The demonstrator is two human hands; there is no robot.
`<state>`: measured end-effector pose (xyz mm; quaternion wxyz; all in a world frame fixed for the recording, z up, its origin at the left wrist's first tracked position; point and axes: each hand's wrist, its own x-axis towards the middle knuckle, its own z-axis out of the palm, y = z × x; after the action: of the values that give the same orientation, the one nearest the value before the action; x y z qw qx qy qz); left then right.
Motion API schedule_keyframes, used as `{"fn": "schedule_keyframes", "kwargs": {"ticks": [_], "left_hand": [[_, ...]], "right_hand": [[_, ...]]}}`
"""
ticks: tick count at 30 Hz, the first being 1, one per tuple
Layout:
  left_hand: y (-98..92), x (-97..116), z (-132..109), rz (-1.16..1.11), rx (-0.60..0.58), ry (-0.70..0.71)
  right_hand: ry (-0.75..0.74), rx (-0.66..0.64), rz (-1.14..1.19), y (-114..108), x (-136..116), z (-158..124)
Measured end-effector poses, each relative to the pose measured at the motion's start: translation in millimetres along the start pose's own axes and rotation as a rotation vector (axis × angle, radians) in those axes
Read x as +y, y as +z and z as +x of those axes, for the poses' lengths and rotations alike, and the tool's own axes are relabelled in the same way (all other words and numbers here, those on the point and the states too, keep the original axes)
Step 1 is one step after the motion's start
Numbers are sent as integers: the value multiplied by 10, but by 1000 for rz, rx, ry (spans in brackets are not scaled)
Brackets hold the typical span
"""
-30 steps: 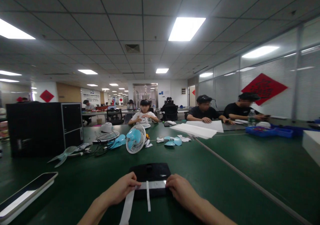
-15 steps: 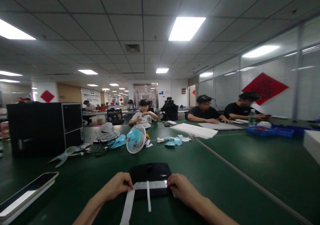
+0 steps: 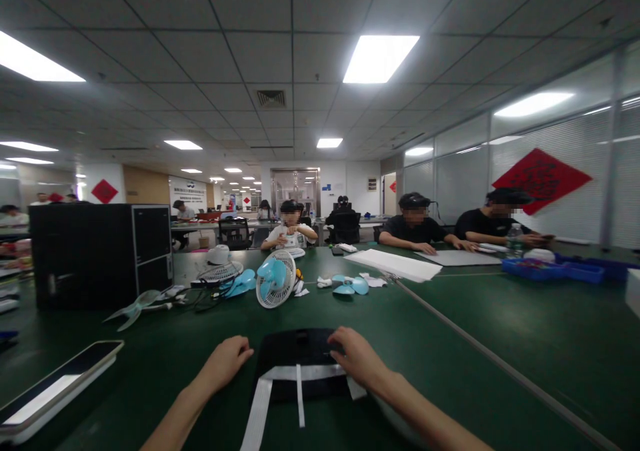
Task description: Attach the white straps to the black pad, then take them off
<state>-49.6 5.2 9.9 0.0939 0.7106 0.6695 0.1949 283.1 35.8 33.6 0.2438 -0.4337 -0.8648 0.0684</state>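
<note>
A flat black object [image 3: 285,351] with rounded corners lies on the table in front of me; I cannot tell its kind. A white band [image 3: 280,373] crosses its lower part, folds at the left and runs down toward me. Over the band's middle hangs a narrow white strip [image 3: 301,397]. Just left of the black object, my left hand [image 3: 225,362] holds nothing, its fingers loosely bent and slightly apart. My right hand [image 3: 361,357] rests over the object's right side, index finger and thumb apart. The band's right end [image 3: 356,387] sticks out below that hand.
A phone [image 3: 60,387] lies at the left, before a black computer case [image 3: 85,257]. Fan parts, including a white fan grille with blue blades [image 3: 276,279], lie farther back. White boards [image 3: 393,264] and a blue tray [image 3: 550,269] are at right. Several people sit across the table.
Both hands have let go of the white band. My left hand moved a little left and up; my right hand moved up over the black object. The view turned slightly left.
</note>
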Motion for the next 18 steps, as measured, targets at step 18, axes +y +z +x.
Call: {"fn": "schedule_keyframes", "kwargs": {"ticks": [18], "left_hand": [[66,-168,70,69,11,-49]], "right_hand": [[-67,-168,-198,364,-290,777]]}}
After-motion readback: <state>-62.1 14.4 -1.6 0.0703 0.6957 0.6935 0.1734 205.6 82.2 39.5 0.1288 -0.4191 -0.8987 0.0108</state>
